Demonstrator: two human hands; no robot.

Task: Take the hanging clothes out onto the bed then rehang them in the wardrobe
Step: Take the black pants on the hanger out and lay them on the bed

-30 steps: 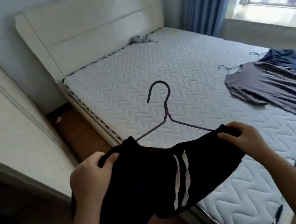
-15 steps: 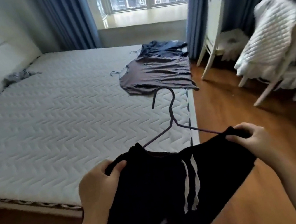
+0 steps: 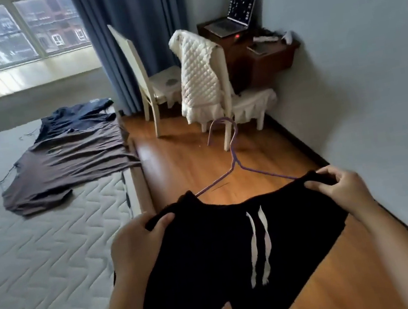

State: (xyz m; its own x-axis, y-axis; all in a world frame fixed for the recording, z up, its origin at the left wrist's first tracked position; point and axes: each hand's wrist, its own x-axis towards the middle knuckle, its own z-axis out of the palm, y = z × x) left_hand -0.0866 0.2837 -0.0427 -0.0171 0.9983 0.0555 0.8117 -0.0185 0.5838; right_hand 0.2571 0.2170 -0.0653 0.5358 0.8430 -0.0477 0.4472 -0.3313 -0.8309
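A black garment [image 3: 213, 254] with two white stripes hangs on a purple wire hanger [image 3: 234, 159] held out over the wooden floor beside the bed. My left hand [image 3: 136, 242] grips its left shoulder and my right hand [image 3: 342, 191] pinches its right shoulder. On the bed [image 3: 40, 260] at the left lie a brown shirt [image 3: 71, 164] and a dark blue garment [image 3: 76, 117], both on hangers. The wardrobe is out of view.
Two white chairs stand ahead, the nearer chair [image 3: 217, 93] draped with a quilted white cover, the other chair [image 3: 146, 83] by the blue curtain [image 3: 132, 32]. A dark wooden desk [image 3: 256, 52] with a laptop [image 3: 235, 19] fills the corner. A pale wall [image 3: 372, 74] runs along the right.
My view has swung right, from the headboard past the bed to the chairs and desk corner. The black garment stays gripped in both hands and now hangs over the floor.
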